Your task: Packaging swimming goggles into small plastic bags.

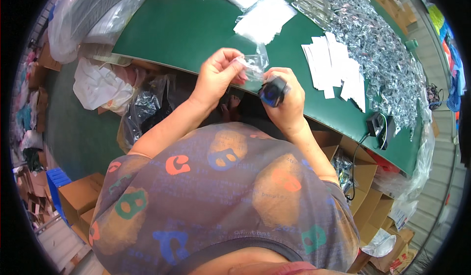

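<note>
Head view: clear plastic bag [256, 61], one, between the two hands at the near edge of the green table [171, 34]. Left hand [217, 77]: thumb and fingers pinched together on the bag's left part. Right hand [290, 97]: wrapped around a black handheld device [273, 92], exact kind unclear; fingertips close to the bag, contact with the film not tellable.

Handling, as judged: bag very light, limp, slippery, apt to crease or tear; best pinched at a rim or corner. Device looks stiff and heavier; suits a full-palm grip around its body.

Containers:
- Large clear bag [105, 17], beyond and left of the left hand; grey contents, kind unclear.
- White plastic bag [95, 86], well left of the left hand; contents mostly hidden.
- Clear sack [132, 123], nearer on the left hand's left; dark glossy contents.
- Open cardboard box [362, 174], right of the right hand, nearer the body; shiny wrapped packets [342, 166] beside or inside it, which one uncertain.
</note>
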Tool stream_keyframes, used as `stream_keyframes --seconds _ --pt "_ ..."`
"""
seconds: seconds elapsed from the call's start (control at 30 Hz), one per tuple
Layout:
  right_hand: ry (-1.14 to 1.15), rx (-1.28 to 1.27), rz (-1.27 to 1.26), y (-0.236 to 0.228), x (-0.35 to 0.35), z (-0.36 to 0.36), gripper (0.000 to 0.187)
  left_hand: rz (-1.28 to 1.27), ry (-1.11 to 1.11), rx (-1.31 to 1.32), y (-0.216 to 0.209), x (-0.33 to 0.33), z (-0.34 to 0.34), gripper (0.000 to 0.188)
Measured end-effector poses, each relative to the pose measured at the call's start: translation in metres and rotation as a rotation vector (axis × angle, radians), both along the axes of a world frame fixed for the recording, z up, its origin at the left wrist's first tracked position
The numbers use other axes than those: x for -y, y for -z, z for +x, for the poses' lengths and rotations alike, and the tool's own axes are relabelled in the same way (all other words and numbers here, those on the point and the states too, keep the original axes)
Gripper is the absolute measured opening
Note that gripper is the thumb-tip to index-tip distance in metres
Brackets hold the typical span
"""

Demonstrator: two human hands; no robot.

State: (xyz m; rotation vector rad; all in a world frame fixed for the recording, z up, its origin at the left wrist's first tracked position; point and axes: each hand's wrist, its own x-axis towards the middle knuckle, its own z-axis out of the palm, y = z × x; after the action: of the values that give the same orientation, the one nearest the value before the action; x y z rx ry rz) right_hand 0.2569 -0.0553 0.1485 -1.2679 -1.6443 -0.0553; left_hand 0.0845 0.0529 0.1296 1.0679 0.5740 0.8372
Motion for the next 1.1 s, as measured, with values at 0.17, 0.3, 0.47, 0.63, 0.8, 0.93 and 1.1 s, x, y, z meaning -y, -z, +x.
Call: stream_keyframes --seconds 0.17,0.3,0.47,0.63,0.8,0.93,1.1 --pt "0.072 0.128 -0.329 -0.034 0.026 0.0 0.048 1.284 -0.249 -0.584 -0.054 -0.017 0.015 0.023" --pt "0.044 0.248 -0.448 -0.047 0.041 0.005 0.043 1.337 -0.158 -0.576 -0.062 -0.011 0.032 0.026" --pt "0.175 0.357 -0.499 -0.031 0.044 0.023 0.046 1.251 -0.051 -0.544 -0.061 -0.007 0.033 0.026" --pt "0.212 0.436 -0.53 -0.02 0.036 0.024 0.046 1.227 -0.017 -0.508 -0.062 -0.001 0.033 0.015" --pt "-0.047 -0.368 -0.891 -0.006 0.015 0.032 0.04 1.294 -0.149 -0.397 -0.064 0.01 0.033 0.014" --pt "-0.812 -1.541 -0.668 0.02 0.007 0.022 0.046 1.167 -0.092 -0.341 -0.058 0.012 0.028 0.011" --pt "-0.978 -1.734 -0.382 0.019 0.005 0.005 0.048 1.028 -0.034 -0.241 -0.051 0.017 0.029 0.011"
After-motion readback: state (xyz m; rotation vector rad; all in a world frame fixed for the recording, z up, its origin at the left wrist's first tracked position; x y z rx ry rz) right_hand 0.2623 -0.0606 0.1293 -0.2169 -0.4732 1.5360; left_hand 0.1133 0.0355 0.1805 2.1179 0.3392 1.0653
